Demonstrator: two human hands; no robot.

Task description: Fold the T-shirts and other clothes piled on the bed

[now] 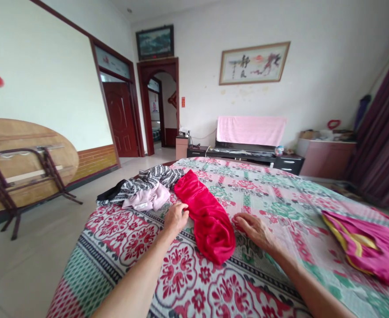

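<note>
A shiny red piece of cloth (211, 216), gathered into a long folded bundle, lies on the patterned bedspread (181, 269) in front of me. At its left edge is my left hand (176, 218), the fingers loosely curled with a small gap between thumb and forefinger. My right hand (256, 229) rests on the other side, palm down and open, its fingertips close to the red cloth. Whether either hand's fingertips touch the fabric is hard to make out. Just beyond my left hand lie a pale pink garment (150, 197) and a black-and-white patterned garment (148, 179).
A pink garment with yellow trim (370, 247) lies at the right. Against the left wall leans a folding round table (32, 152). A low black cabinet (241, 155) stands at the far wall, behind it a screen draped with a pink cloth (250, 129).
</note>
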